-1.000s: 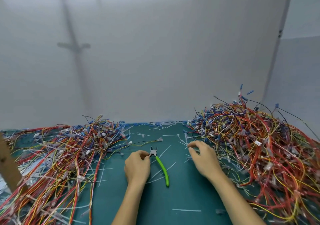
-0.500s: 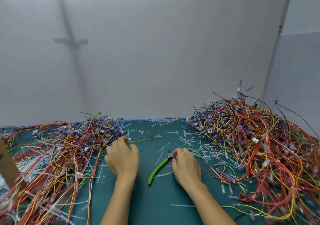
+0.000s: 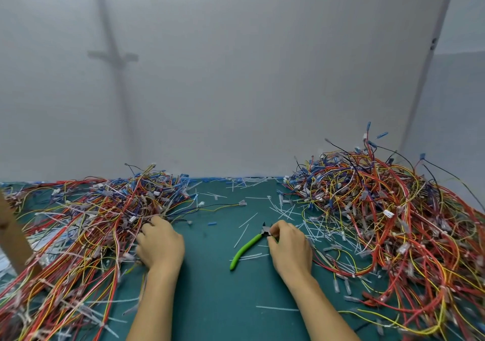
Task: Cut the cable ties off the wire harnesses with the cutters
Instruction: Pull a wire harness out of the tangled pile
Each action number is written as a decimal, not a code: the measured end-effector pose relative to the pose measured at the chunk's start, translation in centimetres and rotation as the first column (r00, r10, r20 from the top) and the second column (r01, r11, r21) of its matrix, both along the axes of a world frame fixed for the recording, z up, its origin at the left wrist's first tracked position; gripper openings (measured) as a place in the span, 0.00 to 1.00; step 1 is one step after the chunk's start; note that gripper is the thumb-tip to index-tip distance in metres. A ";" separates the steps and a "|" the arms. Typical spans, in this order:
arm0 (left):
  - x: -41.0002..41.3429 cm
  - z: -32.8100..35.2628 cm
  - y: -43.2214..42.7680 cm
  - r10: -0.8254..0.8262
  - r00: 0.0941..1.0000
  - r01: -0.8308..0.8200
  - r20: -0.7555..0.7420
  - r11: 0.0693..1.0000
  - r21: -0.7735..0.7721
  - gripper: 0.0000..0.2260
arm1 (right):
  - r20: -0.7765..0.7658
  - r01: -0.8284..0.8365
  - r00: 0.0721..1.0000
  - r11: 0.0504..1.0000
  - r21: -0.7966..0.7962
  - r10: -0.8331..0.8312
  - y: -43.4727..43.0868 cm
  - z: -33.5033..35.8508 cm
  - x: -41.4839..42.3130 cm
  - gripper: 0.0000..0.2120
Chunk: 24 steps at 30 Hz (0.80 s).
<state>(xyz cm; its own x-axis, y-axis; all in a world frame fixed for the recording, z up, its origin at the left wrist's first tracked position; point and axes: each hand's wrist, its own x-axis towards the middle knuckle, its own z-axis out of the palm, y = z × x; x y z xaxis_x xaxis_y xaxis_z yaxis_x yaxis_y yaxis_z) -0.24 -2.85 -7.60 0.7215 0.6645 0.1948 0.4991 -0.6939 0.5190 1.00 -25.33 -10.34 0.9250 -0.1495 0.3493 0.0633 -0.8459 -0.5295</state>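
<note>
The green-handled cutters (image 3: 246, 249) are seen on the teal worktop (image 3: 217, 301) between the two hands, with the handles pointed toward the person and the dark head turned away. The head is pinched by the right hand (image 3: 290, 246), whose grip is closed on it with thumb and curled fingers. The left hand (image 3: 160, 243) is laid at the edge of the left heap of wire harnesses (image 3: 78, 222), its fingers bent and buried among the wires. Whether its grip is closed on a harness cannot be told. A taller right heap of wire harnesses (image 3: 380, 209) is piled just beside the right hand. Cut cable ties (image 3: 286, 211) are scattered across the worktop between the heaps.
</note>
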 end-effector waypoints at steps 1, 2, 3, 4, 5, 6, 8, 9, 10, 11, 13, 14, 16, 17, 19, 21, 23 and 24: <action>0.1 -0.1 0.2 -0.017 0.999 0.018 0.038 1.000 -0.018 0.16 | 0.000 0.000 1.000 1.000 -0.001 0.000 0.1 0.0 0.0 0.06; 0.2 -0.2 0.3 -0.028 0.998 0.030 0.064 0.999 -0.032 0.15 | 0.001 -0.001 1.000 1.000 0.000 0.001 0.1 0.0 -0.1 0.06; 0.2 -0.2 0.4 -0.037 0.998 0.039 0.058 0.999 -0.036 0.14 | 0.002 -0.002 1.000 1.000 0.001 0.002 0.2 0.0 -0.1 0.06; 0.3 -0.3 0.4 -0.053 0.998 0.053 0.022 0.998 -0.032 0.12 | 0.003 -0.004 1.000 1.000 0.002 0.004 0.2 0.1 -0.1 0.06; 0.4 -0.4 0.3 -0.073 0.997 0.072 -0.019 0.997 -0.033 0.12 | 0.004 -0.006 1.000 1.000 0.002 0.006 0.2 0.1 -0.2 0.07; 0.4 -0.4 0.2 -0.093 0.995 0.091 -0.042 0.995 -0.044 0.12 | 0.005 -0.008 1.000 1.000 0.002 0.008 0.2 0.1 -0.2 0.07; 0.7 -0.5 -0.3 -0.135 0.991 0.131 -0.027 0.986 -0.106 0.10 | 0.007 -0.012 1.000 1.000 0.004 0.012 0.3 0.0 -0.2 0.07; 0.9 -0.4 -0.7 -0.157 0.988 0.156 0.007 0.975 -0.158 0.09 | 0.008 -0.016 1.000 1.000 -0.001 0.016 0.3 0.0 -0.2 0.07; 1.0 -0.2 -1.2 -0.175 0.982 0.185 0.064 0.956 -0.227 0.08 | 0.007 -0.019 1.000 1.000 -0.011 0.019 0.3 0.1 -0.2 0.07; 1.1 0.1 -1.9 -0.184 0.972 0.221 0.145 0.926 -0.307 0.06 | 0.007 -0.020 1.000 1.000 -0.022 0.021 0.2 0.1 -0.2 0.07; 1.1 1.1 -3.5 -0.182 0.927 0.327 0.328 0.820 -0.470 0.04 | 0.011 -0.013 1.000 0.999 -0.040 0.014 0.2 0.2 -0.4 0.05; 1.1 1.5 -4.3 -0.187 0.897 0.399 0.401 0.734 -0.550 0.04 | 0.013 -0.003 1.000 0.999 -0.055 0.004 0.2 0.3 -0.5 0.05; 1.0 2.0 -5.2 -0.211 0.853 0.509 0.476 0.536 -0.674 0.06 | 0.014 0.016 1.000 0.994 -0.106 -0.015 0.2 0.5 -0.6 0.05; 0.9 2.0 -5.4 -0.233 0.834 0.547 0.500 0.459 -0.700 0.07 | 0.014 0.019 1.000 0.989 -0.145 -0.017 0.2 0.5 -0.7 0.06; 0.5 1.8 -5.6 -0.316 0.787 0.617 0.530 0.393 -0.682 0.11 | 0.027 0.021 0.999 0.977 -0.210 -0.016 0.3 0.5 -0.6 0.07; 0.4 1.4 -5.9 -0.376 0.748 0.663 0.547 0.386 -0.641 0.14 | 0.088 -0.001 0.996 0.988 -0.153 0.015 0.4 0.6 -0.5 0.10; 0.2 1.0 -6.2 -0.406 0.733 0.679 0.546 0.388 -0.623 0.15 | 0.183 -0.098 0.980 0.992 0.081 0.082 0.7 1.0 -0.5 0.13; 0.2 0.9 -6.4 -0.416 0.733 0.677 0.539 0.372 -0.635 0.16 | 0.225 -0.169 0.967 0.964 0.207 0.122 0.9 1.2 -0.5 0.15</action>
